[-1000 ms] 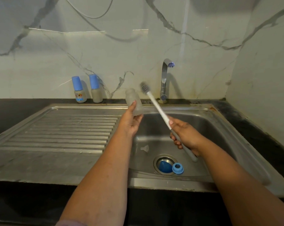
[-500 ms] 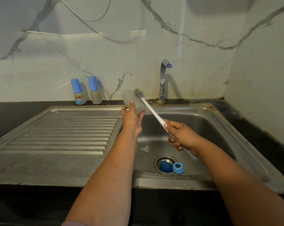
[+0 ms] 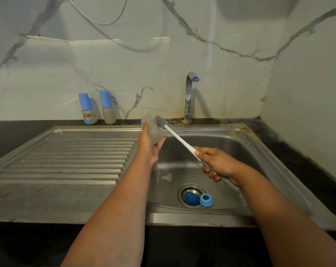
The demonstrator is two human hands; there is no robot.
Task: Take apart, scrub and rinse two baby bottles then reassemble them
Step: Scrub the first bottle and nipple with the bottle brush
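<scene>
Open frosted bottle (image 3: pixel 153 130) tilts above the sink, bottle brush (image 3: pixel 162 122) bristles beside its side; blue cap (image 3: pixel 191 198), ring (image 3: pixel 206 199) and clear teat (image 3: pixel 167 177) lie in the basin (image 3: pixel 230 151); two capped bottles (image 3: pixel 97 108) stand by the wall.

No text, brand or number can be read anywhere. The only printed mark is a small coloured label on the left capped bottle (image 3: pixel 88 112), left of centre against the wall; it shows blue and orange patches, but it is too small and blurred to make out any letters.
</scene>
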